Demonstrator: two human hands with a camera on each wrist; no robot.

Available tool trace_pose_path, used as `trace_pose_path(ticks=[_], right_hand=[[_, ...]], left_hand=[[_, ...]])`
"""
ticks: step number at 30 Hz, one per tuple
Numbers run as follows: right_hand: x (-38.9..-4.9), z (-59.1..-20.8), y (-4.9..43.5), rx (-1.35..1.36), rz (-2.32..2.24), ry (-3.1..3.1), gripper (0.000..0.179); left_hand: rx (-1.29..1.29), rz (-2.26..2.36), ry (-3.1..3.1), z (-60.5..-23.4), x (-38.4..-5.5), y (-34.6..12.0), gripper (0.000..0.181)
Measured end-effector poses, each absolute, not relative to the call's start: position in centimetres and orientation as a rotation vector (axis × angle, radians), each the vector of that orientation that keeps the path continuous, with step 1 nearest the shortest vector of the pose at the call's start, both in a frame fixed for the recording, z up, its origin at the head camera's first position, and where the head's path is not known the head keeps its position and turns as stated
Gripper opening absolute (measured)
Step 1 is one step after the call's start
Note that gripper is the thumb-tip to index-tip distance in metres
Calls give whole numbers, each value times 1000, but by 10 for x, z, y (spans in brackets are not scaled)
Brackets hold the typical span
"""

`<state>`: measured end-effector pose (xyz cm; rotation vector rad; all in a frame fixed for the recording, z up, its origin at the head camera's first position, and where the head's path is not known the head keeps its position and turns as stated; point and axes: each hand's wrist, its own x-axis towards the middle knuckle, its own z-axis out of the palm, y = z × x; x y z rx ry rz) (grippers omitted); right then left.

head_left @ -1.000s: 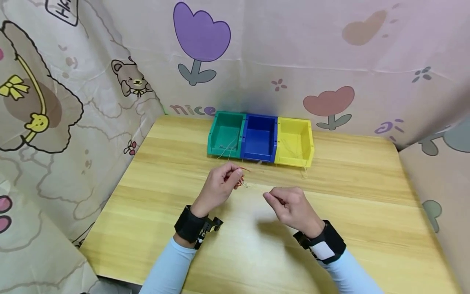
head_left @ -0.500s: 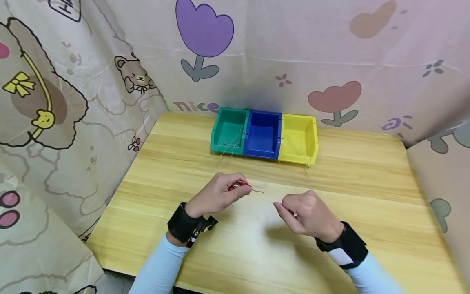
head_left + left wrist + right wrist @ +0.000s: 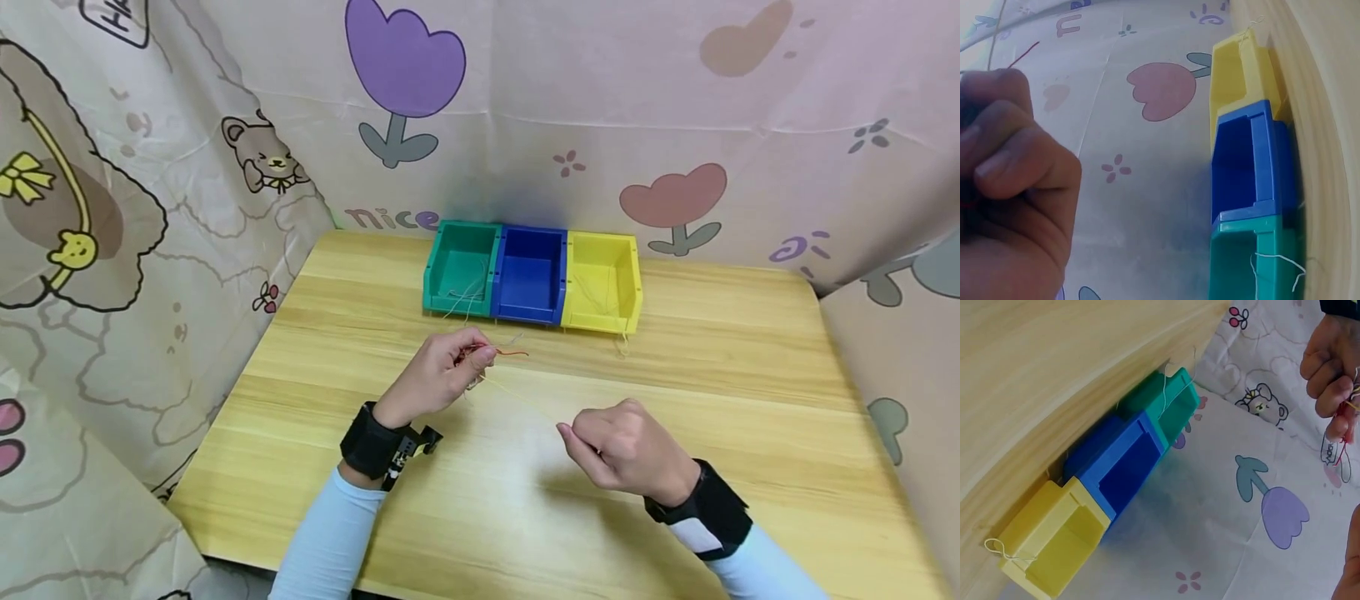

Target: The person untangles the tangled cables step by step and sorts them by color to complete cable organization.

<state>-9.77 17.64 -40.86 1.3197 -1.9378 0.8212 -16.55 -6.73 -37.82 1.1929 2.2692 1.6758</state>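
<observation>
My left hand (image 3: 435,375) grips a small tangle of threads (image 3: 1346,422), red, yellow and white, partly hidden by the fingers. A red thread end (image 3: 513,353) and a pale one (image 3: 516,338) stick out past the thumb. From the bundle a thin yellow thread (image 3: 519,396) runs straight across to my right hand (image 3: 630,450), whose thumb and curled forefinger pinch it. Both hands are above the table, in front of the bins. In the right wrist view only an edge of the right hand (image 3: 1350,562) shows.
Three joined bins, green (image 3: 431,287), blue (image 3: 528,279) and yellow (image 3: 636,310), stand at the back by the printed curtain (image 3: 525,167). White threads (image 3: 467,295) hang over the green bin's front; a yellow thread (image 3: 624,343) hangs from the yellow one. The wooden table (image 3: 315,333) extends around them.
My right hand has moved right and toward me, away from the left, so the yellow thread between them shows longer. The left hand dipped, then rose again with its tangle.
</observation>
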Motion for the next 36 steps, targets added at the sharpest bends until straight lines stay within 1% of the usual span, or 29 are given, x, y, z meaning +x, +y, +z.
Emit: trace_pose_path(ticks=[4, 7, 9, 10, 12, 13, 16, 18, 22, 25, 29, 31, 33, 36], right_hand=[[-98, -418, 183, 1248, 940, -1935, 41], [-98, -429, 186, 1134, 991, -2027, 40], [-98, -435, 184, 1034, 924, -2158, 33], [-99, -437, 182, 988, 881, -2218, 26], [-100, -438, 176, 906, 805, -2306, 9], [-101, -437, 172, 872, 791, -2324, 6], [-103, -429, 159, 835, 846, -2291, 21], [-105, -423, 151, 839, 885, -2236, 23], [-108, -414, 138, 847, 948, -2130, 14], [-111, -414, 132, 871, 1004, -2049, 3], [-113, -416, 126, 951, 1057, -1960, 23], [-113, -415, 124, 994, 1064, -1936, 31], [-112, -413, 123, 1055, 1065, -1900, 36], [-110, -409, 125, 1114, 1065, -1835, 39]], left_hand=[[1143, 1718, 2154, -380, -166, -65, 16], [1093, 1760, 2023, -384, -168, -61, 27], [1079, 1774, 1964, -386, -168, -59, 32], [1074, 1777, 1936, -387, -167, -58, 33], [1071, 1777, 1900, -385, -163, -55, 30], [1066, 1776, 1896, -384, -162, -53, 28], [1031, 1799, 1902, -379, -155, -49, 19], [1001, 1837, 1916, -378, -152, -48, 15], [942, 1909, 1898, -393, -157, -47, 14], [903, 1932, 1835, -403, -158, -43, 22], [897, 1947, 1813, -403, -151, -38, 33], [928, 1932, 1892, -403, -150, -37, 35], [979, 1877, 2009, -402, -148, -37, 34], [1077, 1794, 2126, -401, -147, -38, 31]])
